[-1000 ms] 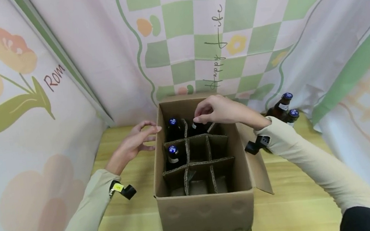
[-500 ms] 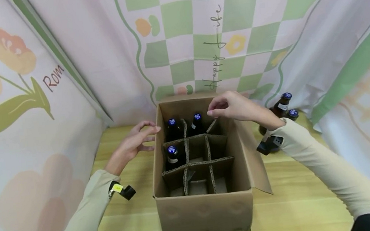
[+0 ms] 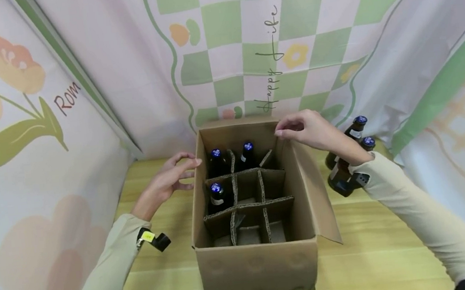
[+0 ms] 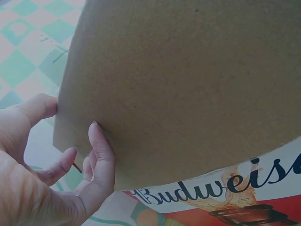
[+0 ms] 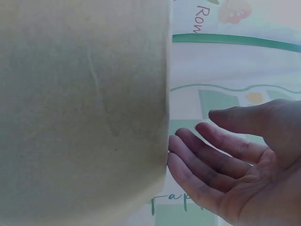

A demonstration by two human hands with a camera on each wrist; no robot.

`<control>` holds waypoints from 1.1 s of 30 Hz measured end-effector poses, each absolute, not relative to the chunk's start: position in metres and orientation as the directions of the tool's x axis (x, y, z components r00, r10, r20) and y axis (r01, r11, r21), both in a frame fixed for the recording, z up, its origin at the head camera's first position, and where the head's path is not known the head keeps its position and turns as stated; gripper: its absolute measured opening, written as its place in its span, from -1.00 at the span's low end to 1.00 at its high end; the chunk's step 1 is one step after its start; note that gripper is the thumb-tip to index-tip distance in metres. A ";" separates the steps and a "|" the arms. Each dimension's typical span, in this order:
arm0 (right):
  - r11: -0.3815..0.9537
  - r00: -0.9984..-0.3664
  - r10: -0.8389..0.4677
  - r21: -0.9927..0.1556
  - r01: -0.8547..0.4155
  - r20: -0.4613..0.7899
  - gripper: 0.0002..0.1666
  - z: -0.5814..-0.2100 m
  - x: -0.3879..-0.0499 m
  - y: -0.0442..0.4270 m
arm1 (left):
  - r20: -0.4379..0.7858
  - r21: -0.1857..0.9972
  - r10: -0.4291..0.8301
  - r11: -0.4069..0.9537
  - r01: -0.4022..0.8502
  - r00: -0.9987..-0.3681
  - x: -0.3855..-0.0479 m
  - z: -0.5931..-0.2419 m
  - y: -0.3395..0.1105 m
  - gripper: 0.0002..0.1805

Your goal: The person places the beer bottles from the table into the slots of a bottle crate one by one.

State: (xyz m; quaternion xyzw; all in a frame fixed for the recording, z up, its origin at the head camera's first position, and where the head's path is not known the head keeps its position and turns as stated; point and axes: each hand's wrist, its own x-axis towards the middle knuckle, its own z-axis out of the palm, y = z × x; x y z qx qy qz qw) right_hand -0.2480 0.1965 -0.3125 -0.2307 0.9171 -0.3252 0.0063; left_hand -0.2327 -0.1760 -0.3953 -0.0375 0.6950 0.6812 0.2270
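Note:
An open cardboard box (image 3: 258, 270) with crossed dividers (image 3: 235, 189) stands in front of me. Three dark bottles with blue caps stand upright inside: one in the far left compartment (image 3: 217, 161), one in the far middle (image 3: 248, 155), one in the middle left (image 3: 217, 197). My left hand (image 3: 173, 174) rests at the left rim, one digit touching the edge and the others loosely bent outside it. Beside the box's outer flap (image 4: 178, 84), that hand also shows in the left wrist view. My right hand (image 3: 309, 130), holding nothing, is at the far right corner with fingers slightly bent.
Two more brown bottles (image 3: 356, 129) stand on the wooden table (image 3: 370, 239) right of the box, partly behind my right forearm. A side flap (image 3: 321, 202) sticks out to the right. Printed curtains (image 3: 225, 32) enclose the table at the back and sides.
My right hand has let go of the bottle in the far middle compartment and moved right to the box's far right corner. The left hand has stayed at the left rim.

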 end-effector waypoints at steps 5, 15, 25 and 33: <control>0.674 -0.902 -0.402 -0.616 -0.407 0.157 -0.75 -0.314 -0.248 0.202 | -0.365 0.931 0.259 0.066 -0.360 -0.895 -0.233 -0.395 -0.176 -0.58; 0.639 -0.914 -0.358 -0.664 -0.387 0.189 -0.72 -0.320 -0.246 0.214 | -0.364 0.931 0.256 0.064 -0.360 -0.896 -0.232 -0.395 -0.176 -0.57; 0.620 -0.945 -0.290 -0.723 -0.307 0.152 -0.63 -0.325 -0.237 0.223 | -0.362 0.931 0.254 0.059 -0.360 -0.897 -0.233 -0.396 -0.176 -0.58; 0.671 -0.953 -0.267 -0.682 -0.291 0.144 -0.64 -0.332 -0.240 0.242 | -0.360 0.932 0.257 0.057 -0.358 -0.897 -0.233 -0.397 -0.176 -0.60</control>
